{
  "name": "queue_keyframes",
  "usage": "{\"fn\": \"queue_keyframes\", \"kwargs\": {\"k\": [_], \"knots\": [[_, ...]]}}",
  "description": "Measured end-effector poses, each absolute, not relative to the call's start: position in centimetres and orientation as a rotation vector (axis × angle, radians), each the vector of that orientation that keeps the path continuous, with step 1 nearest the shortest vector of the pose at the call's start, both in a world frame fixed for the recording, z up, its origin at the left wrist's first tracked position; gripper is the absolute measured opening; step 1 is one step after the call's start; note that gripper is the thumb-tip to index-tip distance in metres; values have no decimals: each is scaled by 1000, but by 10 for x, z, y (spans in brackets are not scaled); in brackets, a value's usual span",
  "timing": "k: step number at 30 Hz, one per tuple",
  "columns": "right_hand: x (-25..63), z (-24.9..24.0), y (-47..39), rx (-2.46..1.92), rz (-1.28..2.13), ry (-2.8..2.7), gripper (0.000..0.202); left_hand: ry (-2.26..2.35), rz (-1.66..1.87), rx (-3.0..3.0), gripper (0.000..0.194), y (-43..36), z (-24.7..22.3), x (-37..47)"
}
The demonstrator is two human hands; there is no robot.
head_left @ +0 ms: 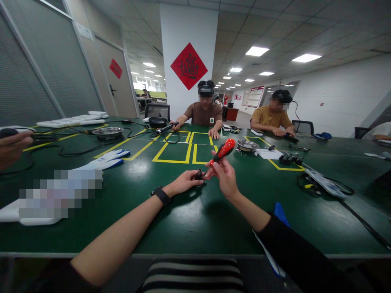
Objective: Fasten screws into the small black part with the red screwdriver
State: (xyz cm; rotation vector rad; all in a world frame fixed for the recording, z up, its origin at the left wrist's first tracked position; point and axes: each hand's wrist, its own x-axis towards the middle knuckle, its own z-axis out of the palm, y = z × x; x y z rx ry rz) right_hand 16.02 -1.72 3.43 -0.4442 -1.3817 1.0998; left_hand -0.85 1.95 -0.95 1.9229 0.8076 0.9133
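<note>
Over the green table [171,228], my left hand [184,183] grips a small dark cylindrical part [199,174] between thumb and fingers. My right hand [225,176] is closed on a screwdriver [225,150] with a red and black handle, tilted so the handle points up and to the right. Its shaft runs down toward the dark part. Fingers hide where the tip ends, so I cannot tell whether it touches the part. Both hands are close together in front of me.
Yellow tape outlines [171,161] mark the table. White-and-blue gloves [106,159] lie left; metal bowls [107,132] stand on both sides. Black blocks [290,158] and a coiled cable [308,185] lie right. Two people [204,110] sit opposite; another person's hand [14,148] enters at left.
</note>
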Motion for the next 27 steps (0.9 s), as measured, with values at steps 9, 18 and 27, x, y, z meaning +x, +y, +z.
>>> {"fn": "queue_keyframes", "kwargs": {"k": [9,18,27], "knots": [[160,32,-16,-479,1018,-1347,34,758,884,1850,33,17,-6,-8],[160,34,-17,-478,1046,-1406,28,815,896,1881,25,16,-6,-7],[163,36,-17,-437,1090,-1385,29,765,893,1829,29,15,-5,-7]]}}
